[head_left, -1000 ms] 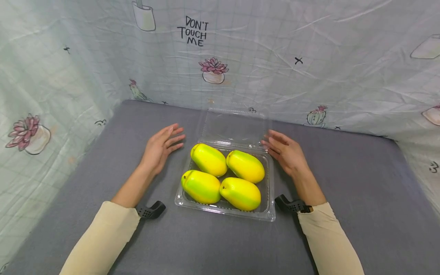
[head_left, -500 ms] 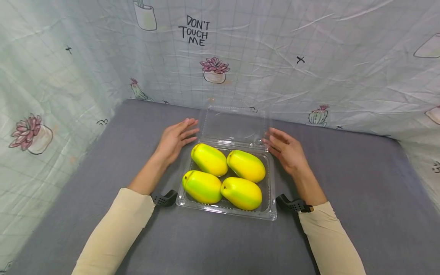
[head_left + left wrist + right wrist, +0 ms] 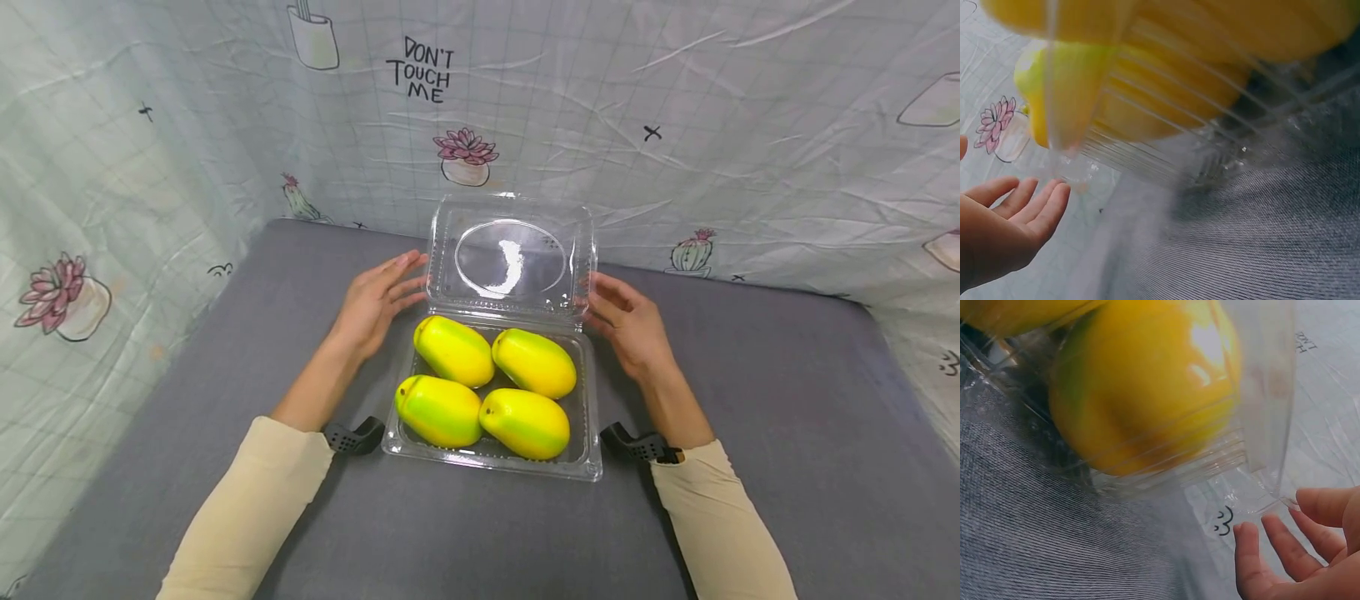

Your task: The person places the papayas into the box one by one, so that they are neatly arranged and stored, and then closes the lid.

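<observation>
A clear plastic clamshell container (image 3: 487, 464) stands on the grey cloth with several yellow-green, papaya-like fruits (image 3: 525, 423) in its base. Its hinged lid (image 3: 510, 258) is tilted up at the back, glare on its panel. My left hand (image 3: 375, 304) is at the lid's left side, fingers extended, fingertips right by the edge. On the other side, my right hand (image 3: 630, 325) pinches the lid's right edge near the hinge; in the right wrist view the thumb (image 3: 1325, 506) and fingertips meet at a bit of clear plastic. Some right fingertips show through the lid in the head view.
Grey cloth (image 3: 780, 400) covers the table around the container. A pale curtain (image 3: 555, 100) printed with potted plants hangs close behind the lid and along the left. Black wrist mounts (image 3: 637, 444) sit on both forearms, near the container's front corners.
My left hand has moved right and forward to the lid's left edge. The lid, lying back before, has swung upward. My right hand has barely moved; base and fruits stay put.
</observation>
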Motion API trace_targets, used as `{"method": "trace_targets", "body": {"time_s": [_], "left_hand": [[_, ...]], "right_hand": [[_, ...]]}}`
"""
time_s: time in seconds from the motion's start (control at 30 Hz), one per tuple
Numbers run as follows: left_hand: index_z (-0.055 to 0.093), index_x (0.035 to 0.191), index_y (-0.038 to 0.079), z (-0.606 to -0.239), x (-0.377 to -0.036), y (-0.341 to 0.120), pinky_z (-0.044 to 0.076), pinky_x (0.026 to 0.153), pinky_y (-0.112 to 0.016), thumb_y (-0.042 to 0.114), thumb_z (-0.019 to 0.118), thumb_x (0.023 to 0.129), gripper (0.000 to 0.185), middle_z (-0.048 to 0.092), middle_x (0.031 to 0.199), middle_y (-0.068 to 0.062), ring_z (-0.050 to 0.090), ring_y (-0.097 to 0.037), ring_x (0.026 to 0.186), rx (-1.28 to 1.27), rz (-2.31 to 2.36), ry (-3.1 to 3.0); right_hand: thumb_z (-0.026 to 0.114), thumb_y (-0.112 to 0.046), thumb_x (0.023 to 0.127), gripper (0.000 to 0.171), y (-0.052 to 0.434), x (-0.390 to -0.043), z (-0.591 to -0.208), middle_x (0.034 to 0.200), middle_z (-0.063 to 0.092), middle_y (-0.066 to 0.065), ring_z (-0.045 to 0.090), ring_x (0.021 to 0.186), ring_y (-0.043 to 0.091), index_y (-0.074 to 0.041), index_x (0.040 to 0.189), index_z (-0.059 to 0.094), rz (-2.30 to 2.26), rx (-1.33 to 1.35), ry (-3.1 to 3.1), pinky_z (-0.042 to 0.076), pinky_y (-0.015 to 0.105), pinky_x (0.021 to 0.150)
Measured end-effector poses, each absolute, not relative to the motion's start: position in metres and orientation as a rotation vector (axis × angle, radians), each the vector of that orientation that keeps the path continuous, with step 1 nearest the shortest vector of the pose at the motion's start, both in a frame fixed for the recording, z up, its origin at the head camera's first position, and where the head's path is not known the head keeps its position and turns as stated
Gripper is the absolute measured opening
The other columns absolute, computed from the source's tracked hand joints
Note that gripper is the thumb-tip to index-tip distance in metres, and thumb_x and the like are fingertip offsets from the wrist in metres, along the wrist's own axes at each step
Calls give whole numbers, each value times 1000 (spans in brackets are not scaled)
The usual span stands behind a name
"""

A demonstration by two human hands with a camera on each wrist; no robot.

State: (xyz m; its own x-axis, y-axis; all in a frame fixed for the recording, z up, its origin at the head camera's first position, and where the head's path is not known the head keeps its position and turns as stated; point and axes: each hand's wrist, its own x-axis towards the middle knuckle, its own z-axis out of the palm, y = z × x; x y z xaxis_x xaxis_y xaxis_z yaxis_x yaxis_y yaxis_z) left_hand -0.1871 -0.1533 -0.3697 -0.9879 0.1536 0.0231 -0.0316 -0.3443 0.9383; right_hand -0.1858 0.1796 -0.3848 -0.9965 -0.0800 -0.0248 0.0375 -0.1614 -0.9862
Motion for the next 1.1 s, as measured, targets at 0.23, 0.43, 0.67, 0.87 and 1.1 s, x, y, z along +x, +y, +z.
{"method": "trace_targets", "body": {"time_s": [0.23, 0.43, 0.67, 0.87, 1.1], "left_hand": [[37, 131, -7, -363, -185, -154, 30, 98, -46, 21, 47, 93, 48, 37, 135, -20, 36, -38, 120, 203, 2474, 1710], [35, 134, -4, -360, -190, -152, 28, 99, -46, 21, 45, 94, 48, 36, 136, -15, 34, -35, 122, 292, 2440, 1705], [30, 135, -5, -356, -189, -153, 23, 102, -44, 19, 44, 94, 49, 31, 139, -19, 29, -36, 125, 362, 2417, 1704], [33, 134, -5, -349, -183, -153, 22, 103, -42, 17, 46, 93, 48, 32, 139, -15, 29, -32, 126, 366, 2417, 1715], [32, 135, -2, -347, -180, -154, 21, 103, -41, 19, 47, 93, 49, 30, 141, -13, 28, -31, 127, 371, 2370, 1777]], "right_hand": [[58, -9, 85, 41, 179, -183, -383, 124, 51, 11, 53, 105, 27, -7, 126, 50, -2248, -104, 2222, 47, 27, 81], [60, -18, 85, 38, 180, -184, -383, 121, 55, 0, 51, 101, 17, -18, 123, 55, -2143, -36, 2446, 42, 29, 70], [63, -12, 82, 39, 180, -184, -380, 117, 57, 5, 52, 80, 14, -15, 121, 57, -2228, -55, 2448, 39, 20, 56], [62, -8, 82, 39, 178, -182, -372, 117, 55, 15, 48, 65, 15, -12, 120, 57, -2271, -55, 2410, 35, 19, 51], [61, -13, 84, 40, 179, -178, -366, 119, 53, 14, 52, 77, 17, -7, 123, 54, -2233, -56, 2412, 47, 19, 63]]}}
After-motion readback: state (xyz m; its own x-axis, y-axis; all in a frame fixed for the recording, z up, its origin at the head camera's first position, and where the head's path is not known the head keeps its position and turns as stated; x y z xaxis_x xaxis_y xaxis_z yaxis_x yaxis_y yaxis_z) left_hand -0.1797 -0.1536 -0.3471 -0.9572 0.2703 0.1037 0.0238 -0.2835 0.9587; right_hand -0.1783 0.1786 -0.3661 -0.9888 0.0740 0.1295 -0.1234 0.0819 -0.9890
